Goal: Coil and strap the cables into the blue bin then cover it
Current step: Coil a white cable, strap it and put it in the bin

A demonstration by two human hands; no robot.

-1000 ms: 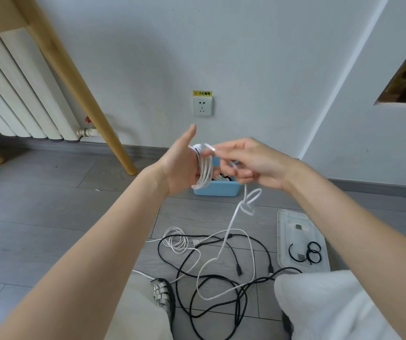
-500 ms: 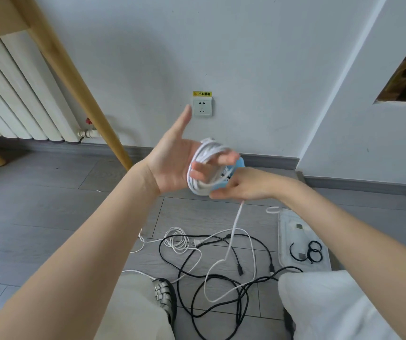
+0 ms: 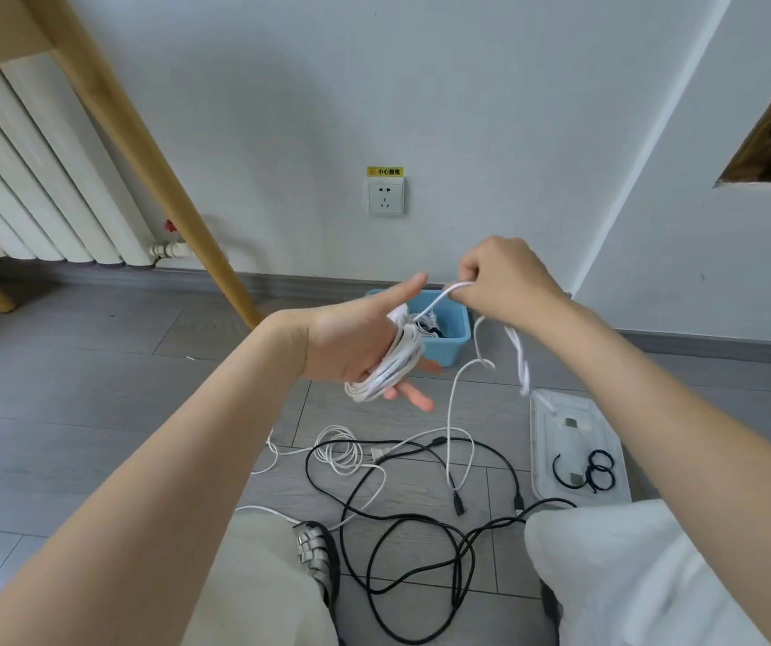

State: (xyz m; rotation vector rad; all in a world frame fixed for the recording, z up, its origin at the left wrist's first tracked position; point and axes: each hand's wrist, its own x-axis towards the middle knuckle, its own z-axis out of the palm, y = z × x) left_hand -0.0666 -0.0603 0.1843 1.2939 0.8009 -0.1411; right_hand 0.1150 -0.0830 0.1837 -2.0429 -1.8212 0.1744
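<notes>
A white cable [image 3: 390, 366] is wound in several loops around the fingers of my left hand [image 3: 355, 340], held palm up with thumb out. My right hand [image 3: 497, 277] pinches the cable's free run above and to the right of the coil; the rest hangs down to the floor. Behind my hands the blue bin [image 3: 448, 326] stands on the floor near the wall, with coiled cables inside. Its clear lid [image 3: 574, 447] lies to the right, with black straps [image 3: 595, 470] on it. Black cables [image 3: 420, 529] and a small white coil [image 3: 341, 447] lie tangled below.
A wooden table leg [image 3: 150, 170] slants down at the left, with a white radiator [image 3: 24, 179] behind it. A wall socket [image 3: 385, 195] sits above the bin. My knees and a silver sandal [image 3: 316, 557] fill the bottom of the view.
My right hand has risen from under the coil to above and right of it, drawing the cable over my left fingers. My left hand has tipped lower, and the coil has grown.
</notes>
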